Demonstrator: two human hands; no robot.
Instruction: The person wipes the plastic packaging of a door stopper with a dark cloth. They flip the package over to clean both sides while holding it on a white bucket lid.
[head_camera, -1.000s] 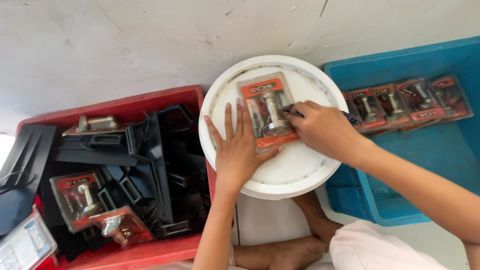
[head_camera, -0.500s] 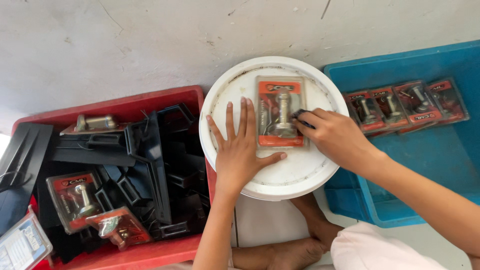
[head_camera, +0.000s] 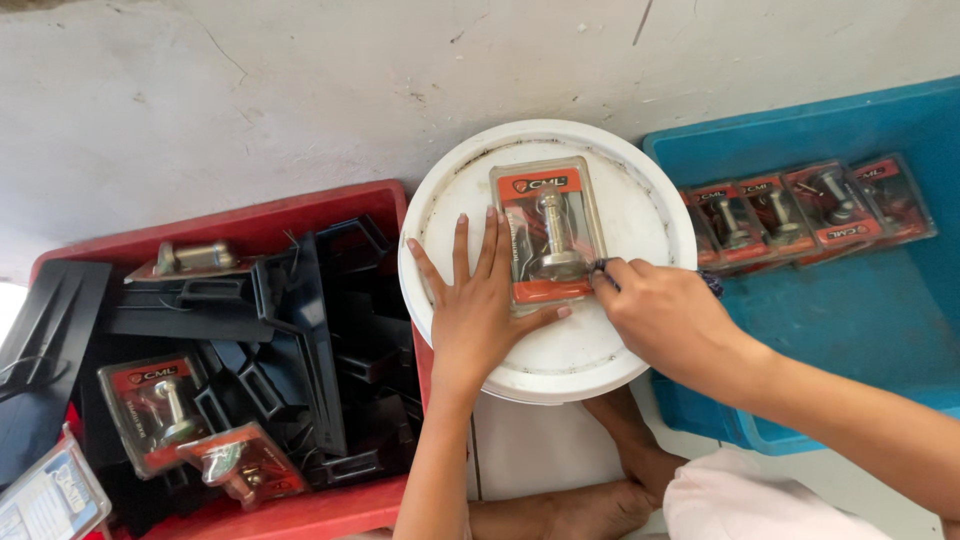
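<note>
Head view: blister pack (head_camera: 545, 235) with a metal knob lies flat, upright, at the centre of the white bucket lid (head_camera: 620, 340). Left hand (head_camera: 480, 305) open, fingers spread, palm down on the lid, thumb and fingertips touching the pack's left and lower edge. Right hand (head_camera: 665, 315) loosely curled at the pack's lower right corner; whether it pinches anything cannot be told. Red crate (head_camera: 300, 215) left, blue crate (head_camera: 850, 320) right, both holding similar packs.
</note>
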